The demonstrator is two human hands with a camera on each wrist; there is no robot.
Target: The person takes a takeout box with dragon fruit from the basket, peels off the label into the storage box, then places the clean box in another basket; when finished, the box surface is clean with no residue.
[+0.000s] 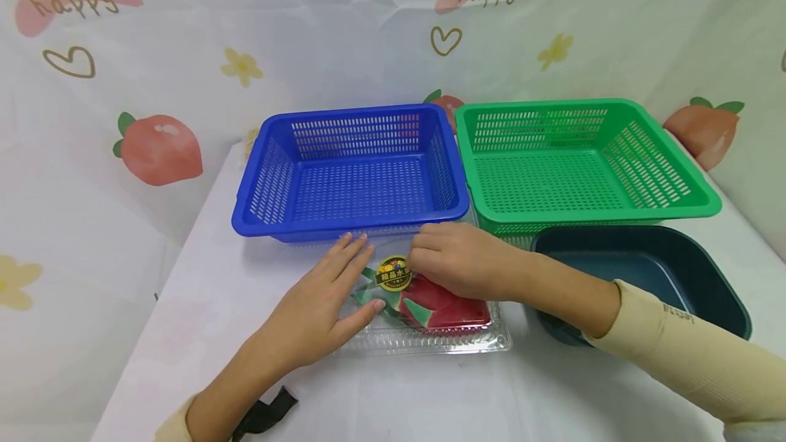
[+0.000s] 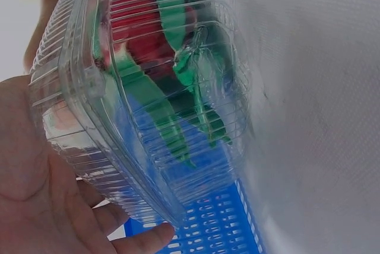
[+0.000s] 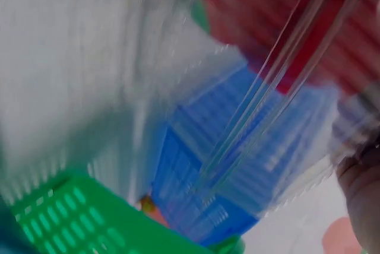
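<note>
A clear plastic clamshell box point(image 1: 368, 341) lies on the table, its lid down over a red dragon fruit point(image 1: 439, 302) with green scales. On the lid sits a round black and gold sticker point(image 1: 394, 273). My left hand point(image 1: 313, 309) rests on the left part of the lid with straight, spread fingers; the left wrist view shows its palm beside the box wall. At the sticker's right edge is my right hand point(image 1: 460, 261), fingers curled over the lid. Its thumb and fingertips are hidden, so whether they pinch the sticker or press it is unclear.
A blue basket point(image 1: 350, 227) stands just behind the box, with a green basket point(image 1: 589, 215) to its right. A dark teal basin point(image 1: 638, 264) is below my right forearm. A black strap point(image 1: 270, 411) lies by my left forearm. A patterned cloth hangs behind.
</note>
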